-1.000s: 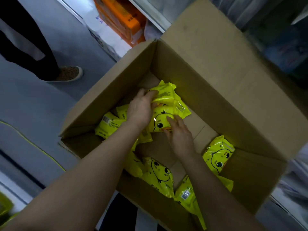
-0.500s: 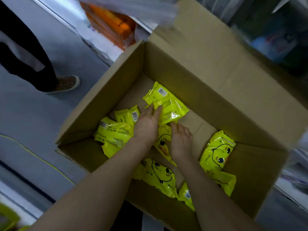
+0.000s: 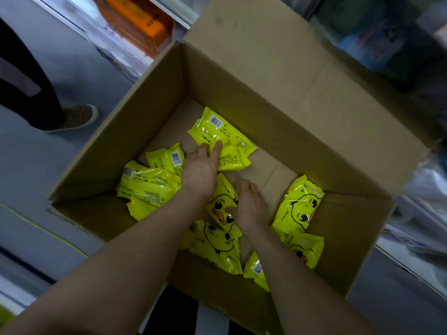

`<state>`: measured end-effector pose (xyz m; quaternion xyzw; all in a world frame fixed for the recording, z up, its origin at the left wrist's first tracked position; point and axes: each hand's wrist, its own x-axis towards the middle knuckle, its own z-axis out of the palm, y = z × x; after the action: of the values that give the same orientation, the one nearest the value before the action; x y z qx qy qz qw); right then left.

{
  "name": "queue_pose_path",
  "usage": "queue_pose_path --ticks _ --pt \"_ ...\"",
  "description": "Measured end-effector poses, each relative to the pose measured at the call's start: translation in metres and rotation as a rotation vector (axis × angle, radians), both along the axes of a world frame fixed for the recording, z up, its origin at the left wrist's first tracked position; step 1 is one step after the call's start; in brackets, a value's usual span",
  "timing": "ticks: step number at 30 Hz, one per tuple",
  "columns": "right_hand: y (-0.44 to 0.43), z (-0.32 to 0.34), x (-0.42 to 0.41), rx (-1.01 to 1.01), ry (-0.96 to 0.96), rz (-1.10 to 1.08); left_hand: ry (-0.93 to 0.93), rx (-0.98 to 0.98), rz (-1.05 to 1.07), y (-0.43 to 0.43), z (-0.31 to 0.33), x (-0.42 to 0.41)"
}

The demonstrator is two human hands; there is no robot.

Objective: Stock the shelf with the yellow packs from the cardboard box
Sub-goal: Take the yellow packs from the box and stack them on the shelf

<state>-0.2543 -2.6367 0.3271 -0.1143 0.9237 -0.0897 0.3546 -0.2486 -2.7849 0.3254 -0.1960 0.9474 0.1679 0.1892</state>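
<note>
Both bare forearms reach down into a large brown corrugated cardboard box point(image 3: 278, 76) with its flaps folded open and a creased, matte floor. The left hand point(image 3: 199, 171) lies palm down with fingers point(image 3: 216, 149) extended and loosely together, their tips resting on a glossy yellow plastic pack point(image 3: 221, 134) that lies back-side up; a white barcode label and fine black print show on it, too small to read. The right hand point(image 3: 249, 205) is curled, fingers bent down against the bare cardboard and thumb side pressed to a crinkled yellow pack printed with a cartoon duck face point(image 3: 221, 204), lettered "CKOK" just beyond the knuckles; whether it actually grips this pack cannot be told. Left of the left wrist lie 2 more back-up packs point(image 3: 147, 187) with barcodes. Right of the right hand a duck-face pack point(image 3: 298, 204) leans on the box wall, also marked "CKOK". Below both wrists sit further shiny duck packs point(image 3: 215, 245). Beyond the box, blurred orange packages point(image 3: 135, 22) sit on a shelf.
</note>
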Motion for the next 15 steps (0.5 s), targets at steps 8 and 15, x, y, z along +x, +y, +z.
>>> queue_pose_path --ticks 8,15 --pt "0.030 0.017 -0.004 -0.291 -0.102 -0.388 0.015 0.741 0.576 -0.014 0.025 0.008" --pt "0.058 0.072 -0.010 -0.495 -0.085 -0.571 0.046 1.226 0.975 -0.006 0.067 0.025"
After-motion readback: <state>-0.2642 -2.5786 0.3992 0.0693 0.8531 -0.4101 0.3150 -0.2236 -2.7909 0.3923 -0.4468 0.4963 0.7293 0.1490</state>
